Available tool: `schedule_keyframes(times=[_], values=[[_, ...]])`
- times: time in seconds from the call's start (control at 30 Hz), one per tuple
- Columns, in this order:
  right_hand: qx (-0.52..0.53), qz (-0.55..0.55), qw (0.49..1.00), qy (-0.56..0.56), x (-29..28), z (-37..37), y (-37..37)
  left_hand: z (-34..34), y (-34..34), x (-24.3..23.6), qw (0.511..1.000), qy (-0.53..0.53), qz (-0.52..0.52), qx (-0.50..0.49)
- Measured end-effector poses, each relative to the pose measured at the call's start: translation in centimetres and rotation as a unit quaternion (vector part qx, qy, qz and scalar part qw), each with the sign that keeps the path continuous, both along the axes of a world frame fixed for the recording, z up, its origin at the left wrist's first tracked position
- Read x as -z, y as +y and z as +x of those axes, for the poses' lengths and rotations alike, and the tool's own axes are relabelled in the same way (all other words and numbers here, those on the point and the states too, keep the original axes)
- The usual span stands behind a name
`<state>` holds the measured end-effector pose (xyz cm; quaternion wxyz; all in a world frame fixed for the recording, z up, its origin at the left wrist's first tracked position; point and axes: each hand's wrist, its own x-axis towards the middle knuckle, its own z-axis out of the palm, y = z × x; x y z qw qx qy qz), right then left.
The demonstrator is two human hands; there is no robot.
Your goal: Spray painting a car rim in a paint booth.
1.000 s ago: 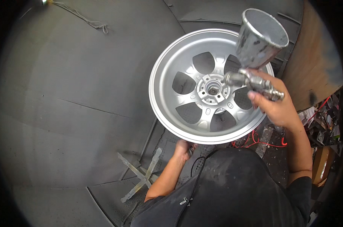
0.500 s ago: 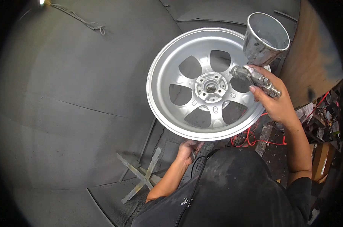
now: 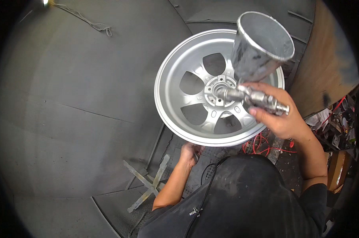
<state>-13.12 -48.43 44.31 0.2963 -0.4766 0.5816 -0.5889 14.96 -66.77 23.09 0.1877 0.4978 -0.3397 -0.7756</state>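
at centre, silver wheel (image 3: 208, 96); over its right side, right hand (image 3: 280, 119) grips spray gun (image 3: 262, 98), nozzle leftward; left hand (image 3: 190, 154) at near edge, partly hidden, cannot tell its grip.

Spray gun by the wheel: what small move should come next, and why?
Perhaps ease the spray gun slightly left: the right hand holds it with its nozzle overlapping the hub in this view, while the left part of the wheel lies open beyond it.
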Motion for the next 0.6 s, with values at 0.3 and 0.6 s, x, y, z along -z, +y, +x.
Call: schedule_keyframes(times=[0.3,0.6], values=[[0.111,-0.025,0.994,-0.009,0.0,-2.3,-1.5,0.0,4.2,-1.2,0.989,0.068,0.118,0.054],[-0.046,0.058,0.996,-0.042,-0.1,-0.2,0.4,1.1,-2.6,1.4,0.999,0.011,-0.010,-0.050]])
